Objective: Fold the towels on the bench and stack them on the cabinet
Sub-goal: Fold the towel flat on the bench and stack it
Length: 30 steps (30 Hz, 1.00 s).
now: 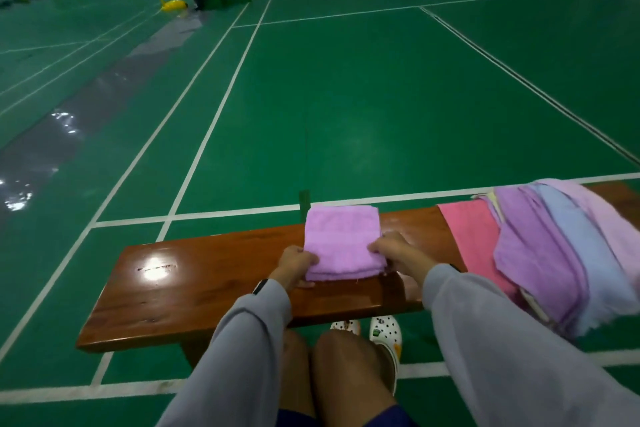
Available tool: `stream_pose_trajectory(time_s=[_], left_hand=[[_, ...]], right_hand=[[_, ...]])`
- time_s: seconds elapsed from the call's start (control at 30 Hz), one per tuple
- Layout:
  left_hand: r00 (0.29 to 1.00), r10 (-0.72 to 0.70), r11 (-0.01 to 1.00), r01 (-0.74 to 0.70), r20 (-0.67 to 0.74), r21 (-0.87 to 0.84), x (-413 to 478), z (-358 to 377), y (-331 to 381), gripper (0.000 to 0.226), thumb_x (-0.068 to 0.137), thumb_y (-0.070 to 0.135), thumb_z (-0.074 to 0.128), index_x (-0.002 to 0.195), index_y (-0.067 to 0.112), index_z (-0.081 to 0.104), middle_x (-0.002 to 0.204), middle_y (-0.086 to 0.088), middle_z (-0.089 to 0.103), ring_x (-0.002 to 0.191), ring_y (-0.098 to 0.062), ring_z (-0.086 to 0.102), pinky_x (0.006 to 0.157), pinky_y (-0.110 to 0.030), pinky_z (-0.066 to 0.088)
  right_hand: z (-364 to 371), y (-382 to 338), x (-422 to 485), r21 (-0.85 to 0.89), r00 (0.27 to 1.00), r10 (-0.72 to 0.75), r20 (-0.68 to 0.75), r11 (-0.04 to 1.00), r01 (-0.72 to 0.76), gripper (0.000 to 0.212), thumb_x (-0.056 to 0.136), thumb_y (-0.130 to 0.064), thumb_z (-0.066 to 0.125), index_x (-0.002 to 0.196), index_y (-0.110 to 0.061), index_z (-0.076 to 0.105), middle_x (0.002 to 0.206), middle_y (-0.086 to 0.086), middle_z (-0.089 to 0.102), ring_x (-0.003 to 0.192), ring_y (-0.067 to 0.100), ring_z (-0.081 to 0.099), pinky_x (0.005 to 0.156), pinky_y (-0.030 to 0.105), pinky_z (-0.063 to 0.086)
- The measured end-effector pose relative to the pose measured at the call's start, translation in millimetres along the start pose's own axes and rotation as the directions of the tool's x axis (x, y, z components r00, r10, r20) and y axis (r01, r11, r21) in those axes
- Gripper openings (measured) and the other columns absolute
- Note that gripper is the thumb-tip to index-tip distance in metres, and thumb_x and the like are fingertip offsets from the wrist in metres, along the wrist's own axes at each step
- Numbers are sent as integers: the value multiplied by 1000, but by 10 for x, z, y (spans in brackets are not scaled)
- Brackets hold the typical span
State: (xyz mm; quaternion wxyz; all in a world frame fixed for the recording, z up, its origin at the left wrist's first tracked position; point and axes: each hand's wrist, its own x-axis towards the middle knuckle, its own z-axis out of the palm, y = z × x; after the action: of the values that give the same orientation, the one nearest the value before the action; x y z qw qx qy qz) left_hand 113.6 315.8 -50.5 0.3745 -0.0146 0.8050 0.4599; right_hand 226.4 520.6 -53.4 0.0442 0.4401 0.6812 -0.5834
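Folded lilac towel lies on the wooden bench, mid-length, reaching from far edge toward near edge. Left hand grips its near-left corner, thumb on top, fingers curled under. Right hand pinches the near-right edge, fingers curled round the cloth. Both arms in grey sleeves. Unfolded towel pile drapes over the bench's right end: pink, purple, light blue, pale pink. Green court floor beyond. White clogs under the bench.
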Motion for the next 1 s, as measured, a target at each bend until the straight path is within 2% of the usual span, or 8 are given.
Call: stream_pose_trajectory(time_s=[0.13,0.23,0.43,0.57,0.67,0.73,0.87,1.0], left_hand=[[994,-36,990,21,102,142,-123,-79,123,26,95,15,69,118,7,59,98,-12,65,79,-23,67,56,-33,58],[995,-12,991,-1,97,135,-143,-60,100,37,94,11,72,126,6,54,118,-16,63,91,-27,69,61,-35,63],[987,159,946,-153,5,284,-197,70,96,61,86,24,81,128,14,37,127,-10,53,106,-35,66,76,-42,63],[842,538,511,-349,24,785,-92,162,167,76,98,45,59,160,23,21,163,-12,29,149,-39,28,122,-51,27],[715,674,228,-439,185,869,-14,332,249,61,109,40,32,164,25,11,172,-6,8,158,-33,1,128,-50,6],[699,680,151,-428,221,891,80,451,229,58,111,40,19,164,22,9,172,-6,3,158,-32,-4,128,-50,3],[732,661,205,-387,165,899,301,590,-7,66,103,46,-3,164,21,-1,170,-7,-10,156,-30,-14,128,-50,2],[683,727,274,-388,75,880,487,653,-168,62,106,46,5,164,24,4,170,-4,-7,157,-26,-12,128,-48,0]], right_hand=[[-72,-202,-10,-141,989,-111,-96,985,97,17,86,-5,59,102,-2,66,97,15,65,80,28,62,58,29,50],[-56,-210,-73,-332,994,-101,-43,940,81,25,90,-11,54,112,-4,63,111,17,66,97,34,66,75,41,60],[91,-114,-100,-541,968,-167,-187,840,41,50,98,-18,57,143,-1,45,139,17,57,121,35,59,91,34,51],[198,-114,-80,-745,891,-406,-205,655,126,72,87,-29,62,148,-6,31,147,19,39,133,39,40,109,49,38],[288,-167,-14,-831,839,-544,-4,469,299,74,96,-32,52,157,-6,21,161,24,22,148,42,20,123,52,20],[359,-161,85,-853,841,-533,93,394,343,68,105,-39,34,162,-10,10,168,22,4,155,42,1,126,55,5],[405,60,301,-873,816,-559,150,312,374,66,108,-47,20,164,-20,-4,170,16,-13,156,37,-15,126,54,-6],[453,232,437,-852,774,-623,116,338,399,67,108,-50,16,163,-25,-12,168,8,-22,155,30,-21,126,52,-7]])
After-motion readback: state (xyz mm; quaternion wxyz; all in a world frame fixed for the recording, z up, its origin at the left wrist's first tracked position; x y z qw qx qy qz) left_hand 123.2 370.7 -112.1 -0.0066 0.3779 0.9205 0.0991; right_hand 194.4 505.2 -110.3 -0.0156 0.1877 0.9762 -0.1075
